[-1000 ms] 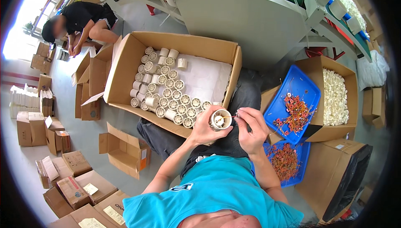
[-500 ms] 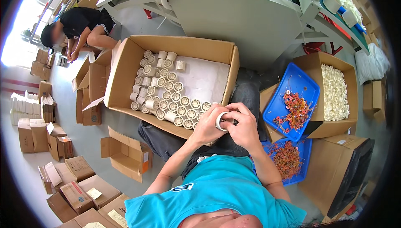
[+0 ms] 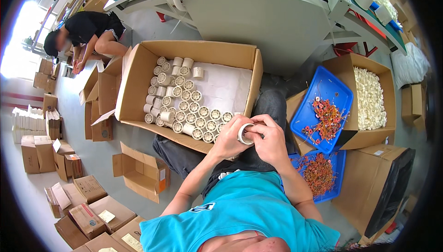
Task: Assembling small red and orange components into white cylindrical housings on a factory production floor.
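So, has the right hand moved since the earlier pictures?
Yes. The right hand has come left, toward the large open carton, and now covers the white spool that the left hand holds.

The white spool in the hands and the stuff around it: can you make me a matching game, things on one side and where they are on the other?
Things
1. white spool
2. rows of white spools
3. tangle of orange wire parts
4. heap of small white pieces

Places
A. in the blue tray
B. in the big open carton with white lining
C. between the left hand and right hand
D. in the carton beside the blue tray

Pairs: 1-C, 2-B, 3-A, 4-D
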Tool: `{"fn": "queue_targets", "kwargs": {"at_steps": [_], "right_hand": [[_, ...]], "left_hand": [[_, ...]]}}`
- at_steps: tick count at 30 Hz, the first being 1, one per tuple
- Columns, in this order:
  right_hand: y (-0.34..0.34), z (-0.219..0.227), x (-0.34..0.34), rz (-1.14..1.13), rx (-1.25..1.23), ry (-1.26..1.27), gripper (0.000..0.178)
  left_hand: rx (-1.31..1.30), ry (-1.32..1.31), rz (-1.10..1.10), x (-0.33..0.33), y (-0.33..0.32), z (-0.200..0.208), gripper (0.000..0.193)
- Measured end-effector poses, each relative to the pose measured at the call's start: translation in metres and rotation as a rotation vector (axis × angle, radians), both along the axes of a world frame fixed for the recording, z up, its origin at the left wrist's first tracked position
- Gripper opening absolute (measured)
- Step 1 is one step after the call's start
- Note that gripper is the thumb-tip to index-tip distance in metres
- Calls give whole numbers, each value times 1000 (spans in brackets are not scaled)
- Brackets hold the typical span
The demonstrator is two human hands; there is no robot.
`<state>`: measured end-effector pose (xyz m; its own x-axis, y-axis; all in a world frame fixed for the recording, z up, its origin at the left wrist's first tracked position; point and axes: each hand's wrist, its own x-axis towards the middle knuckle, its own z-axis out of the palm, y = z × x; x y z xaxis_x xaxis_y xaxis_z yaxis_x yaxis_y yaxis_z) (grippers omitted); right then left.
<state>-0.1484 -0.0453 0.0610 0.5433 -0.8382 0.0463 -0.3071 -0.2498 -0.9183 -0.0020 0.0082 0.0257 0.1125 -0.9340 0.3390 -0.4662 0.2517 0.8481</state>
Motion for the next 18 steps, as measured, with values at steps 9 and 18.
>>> {"fn": "queue_targets", "kwargs": {"at_steps": [9,18], "right_hand": [[8,-4,3,-26,-222,29,14],[0,-16,-3,27,-256,27,17]], "left_hand": [[25,11,-114,7,-1,-3,42],[57,-2,-162,7,-4,-5,42]]}}
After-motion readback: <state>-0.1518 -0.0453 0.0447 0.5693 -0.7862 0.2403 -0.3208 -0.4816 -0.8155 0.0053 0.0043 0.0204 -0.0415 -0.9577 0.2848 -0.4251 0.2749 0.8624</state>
